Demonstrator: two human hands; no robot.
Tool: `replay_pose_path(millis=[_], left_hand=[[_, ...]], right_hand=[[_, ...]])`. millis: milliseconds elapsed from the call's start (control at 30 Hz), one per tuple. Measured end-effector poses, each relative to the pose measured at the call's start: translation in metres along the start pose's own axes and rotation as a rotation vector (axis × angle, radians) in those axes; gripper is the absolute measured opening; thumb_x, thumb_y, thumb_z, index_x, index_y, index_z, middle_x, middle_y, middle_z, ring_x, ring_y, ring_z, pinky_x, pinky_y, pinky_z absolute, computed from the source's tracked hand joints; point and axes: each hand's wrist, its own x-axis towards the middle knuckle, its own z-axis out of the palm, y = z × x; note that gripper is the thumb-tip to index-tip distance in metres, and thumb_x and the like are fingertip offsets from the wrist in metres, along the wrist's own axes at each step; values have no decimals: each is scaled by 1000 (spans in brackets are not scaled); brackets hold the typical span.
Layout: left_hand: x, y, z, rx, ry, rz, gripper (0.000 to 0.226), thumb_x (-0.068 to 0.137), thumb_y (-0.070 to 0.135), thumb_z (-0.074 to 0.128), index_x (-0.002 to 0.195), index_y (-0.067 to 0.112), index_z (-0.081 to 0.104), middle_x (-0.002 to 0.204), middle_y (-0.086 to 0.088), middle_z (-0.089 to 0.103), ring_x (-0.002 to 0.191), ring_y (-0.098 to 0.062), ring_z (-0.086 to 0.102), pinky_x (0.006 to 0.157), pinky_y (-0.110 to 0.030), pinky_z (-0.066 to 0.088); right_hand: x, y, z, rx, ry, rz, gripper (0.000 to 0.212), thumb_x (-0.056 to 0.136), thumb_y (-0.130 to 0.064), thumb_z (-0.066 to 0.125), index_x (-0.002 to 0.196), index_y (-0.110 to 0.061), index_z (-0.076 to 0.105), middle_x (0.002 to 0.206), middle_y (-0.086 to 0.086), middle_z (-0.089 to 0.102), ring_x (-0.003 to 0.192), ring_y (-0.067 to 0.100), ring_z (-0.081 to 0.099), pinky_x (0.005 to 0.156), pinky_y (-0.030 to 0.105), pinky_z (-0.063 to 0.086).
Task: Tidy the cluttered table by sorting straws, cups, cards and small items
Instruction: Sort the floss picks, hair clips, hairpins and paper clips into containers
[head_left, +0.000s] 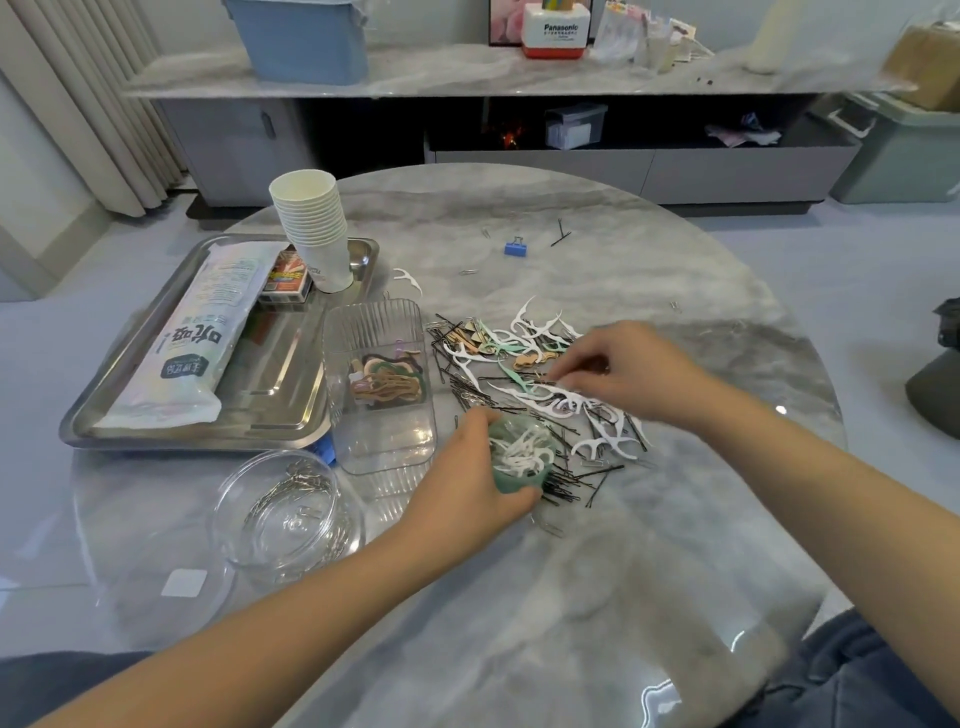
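Observation:
A heap of white floss picks (566, 400), black hairpins (566, 470) and small coloured clips lies in the middle of the round marble table (623, 260). My left hand (467, 483) grips a small green cup (519, 457) holding several white floss picks, at the heap's near left edge. My right hand (628, 369) hovers over the heap, fingertips pinching at a white floss pick. A steel tray (270, 379) at the left carries a bag of straws (202, 338), a card box (288, 278) and a stack of paper cups (314, 228).
A clear ribbed box (379, 384) with hair ties stands between tray and heap. A clear round bowl (285, 514) with paperclips sits near the front left. A blue binder clip (515, 248), a few hairpins and a lone floss pick (408, 278) lie farther back.

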Motion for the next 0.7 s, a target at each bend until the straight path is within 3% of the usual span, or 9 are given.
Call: replay_pose_path(millis=[67,167,300,367,533,700], left_hand=[[4,2,0,27,-7,2,73,76,36,74,133,19,32,126,5,51,96,-2,46,68,-4,34],[11,0,1,29,-15,-12,74,78,35,73,137,20,29,130,5,50,104,-5,50,78,-12,37],[20,-3,4,33,-25,-22,76,78,33,74,138,21,29,133,3,50,115,-13,52,90,-23,45],[21,-5,5,44,-33,-22,76,78,33,74,138,22,27,133,2,50,115,-13,52,90,-21,44],[23,-7,7,29,-35,-17,75,79,31,73,138,23,27,134,4,48,115,-10,50,87,-15,38],[22,-5,6,30,-33,-12,74,79,31,73,137,24,28,132,3,50,113,-10,52,83,-13,37]], right_hand=[[9,27,-7,-71,22,102,16,85,-8,64,95,-15,75,87,-1,69,69,3,56,59,5,39],[13,55,5,-238,-92,224,23,85,-13,66,108,-14,69,107,6,68,89,17,59,77,24,45],[10,66,31,-255,-149,303,62,78,-39,74,130,-20,49,131,8,47,116,26,50,93,31,42],[9,67,41,-276,-146,328,71,75,-44,74,135,-20,44,135,11,39,122,30,43,99,35,40],[9,65,50,-165,-60,298,32,86,-16,63,118,-12,58,113,11,61,90,20,54,71,23,36],[7,65,50,-59,14,328,28,85,-15,67,112,-9,67,98,7,69,87,19,61,73,22,42]])
